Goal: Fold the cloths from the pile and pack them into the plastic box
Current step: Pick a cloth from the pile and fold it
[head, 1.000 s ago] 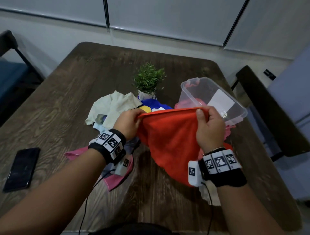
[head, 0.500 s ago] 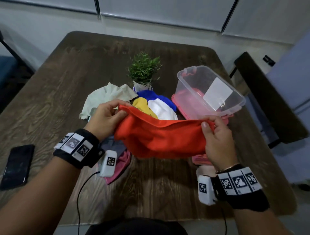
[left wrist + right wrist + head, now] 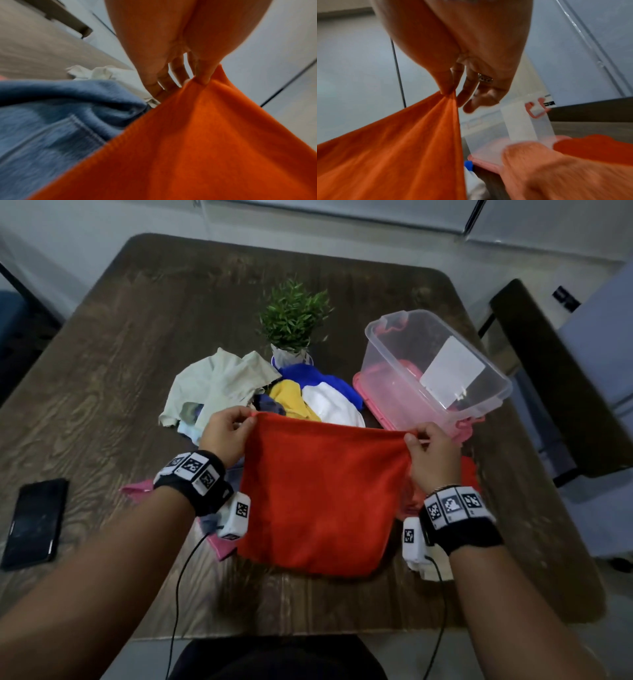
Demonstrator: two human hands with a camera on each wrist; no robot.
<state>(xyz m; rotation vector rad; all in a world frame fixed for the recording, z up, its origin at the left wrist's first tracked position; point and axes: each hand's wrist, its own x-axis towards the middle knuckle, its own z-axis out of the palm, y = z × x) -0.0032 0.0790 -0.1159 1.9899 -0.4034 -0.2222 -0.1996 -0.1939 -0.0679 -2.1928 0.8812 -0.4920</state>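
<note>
Orange cloth (image 3: 322, 494): hangs spread above the table's (image 3: 102, 364) near edge.
Your left hand (image 3: 224, 436): pinches its top left corner.
Your right hand (image 3: 433, 457): pinches the top right corner.
Pile (image 3: 260, 392): behind the cloth.
Plastic box (image 3: 435, 371): right of the pile.

Both forearms reach forward side by side, each wrist wrapped in a black band with tag markers, the left hand (image 3: 224, 436) and the right hand (image 3: 433, 455) raised level and set apart, each pinching a top corner of the orange cloth (image 3: 318, 494) between thumb and fingertips.
</note>
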